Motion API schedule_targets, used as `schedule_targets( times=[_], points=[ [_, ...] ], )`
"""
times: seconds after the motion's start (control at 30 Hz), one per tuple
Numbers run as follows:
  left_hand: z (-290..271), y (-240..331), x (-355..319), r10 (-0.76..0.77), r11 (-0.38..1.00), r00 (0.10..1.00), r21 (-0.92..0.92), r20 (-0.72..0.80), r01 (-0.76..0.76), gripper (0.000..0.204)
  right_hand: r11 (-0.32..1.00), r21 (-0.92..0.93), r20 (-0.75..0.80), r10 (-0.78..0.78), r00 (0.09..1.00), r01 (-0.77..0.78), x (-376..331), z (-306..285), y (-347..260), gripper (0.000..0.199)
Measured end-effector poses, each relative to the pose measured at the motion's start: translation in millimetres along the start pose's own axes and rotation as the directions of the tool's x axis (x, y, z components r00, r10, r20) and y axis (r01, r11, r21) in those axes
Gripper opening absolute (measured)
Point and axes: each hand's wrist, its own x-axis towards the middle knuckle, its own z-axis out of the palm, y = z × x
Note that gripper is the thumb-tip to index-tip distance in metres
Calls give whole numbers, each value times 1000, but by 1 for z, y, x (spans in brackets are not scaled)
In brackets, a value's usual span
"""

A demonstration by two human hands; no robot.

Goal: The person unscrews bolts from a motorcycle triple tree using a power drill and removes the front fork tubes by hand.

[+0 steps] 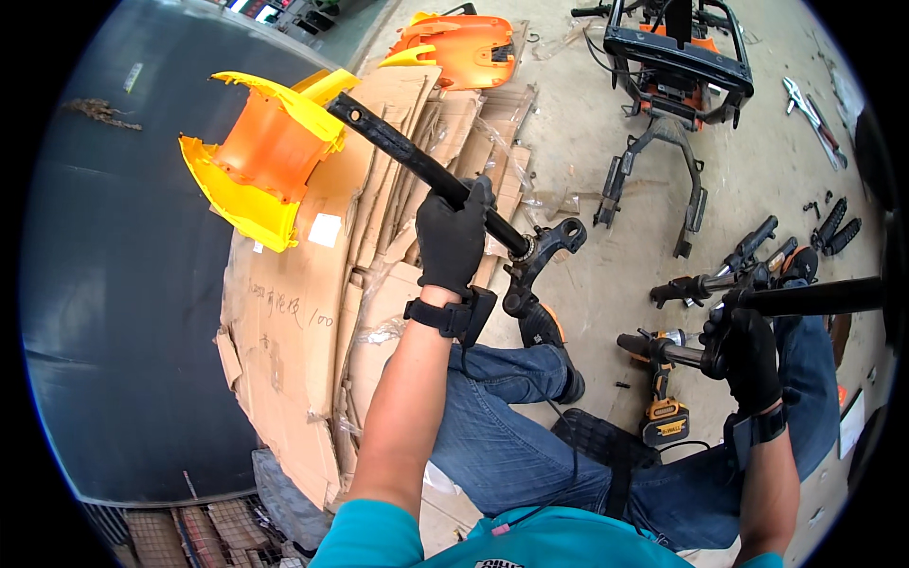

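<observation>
My left hand [453,241], in a black glove, is wrapped round a long black metal tube [402,150]. The tube slants from upper left to lower right and ends in a fork clamp [547,254] with rounded lobes, beside my shoe. At the right, my gloved right hand [748,362] is closed round the clamp end of a second black steering stem [816,297], which lies level toward the right edge. Shiny fork legs [684,355] run left from that hand; how they join the clamp is hidden. A yellow-and-black cordless drill [667,417] stands on the floor just below.
Flattened cardboard [294,331] lies left, bearing an orange-and-yellow plastic fairing [270,156]. Another orange panel [454,52] lies beyond. A black-framed vehicle chassis [677,57], a bent black subframe [653,161], pliers [805,109] and black footpegs [835,227] are on the concrete floor.
</observation>
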Motion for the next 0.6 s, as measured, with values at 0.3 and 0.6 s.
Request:
schedule_targets(
  times=[0.3, 0.6],
  points=[
    [-2, -6, 2, 5, 997, 999, 74, -54, -1, 35, 1000, 5, -12, 15, 1000, -15, -3, 9, -3, 24],
    [-5, -19, 6, 51, 978, 995, 207, -90, -31, 37, 1000, 7, -12, 11, 1000, -11, -5, 8, -3, 25]
  ],
)
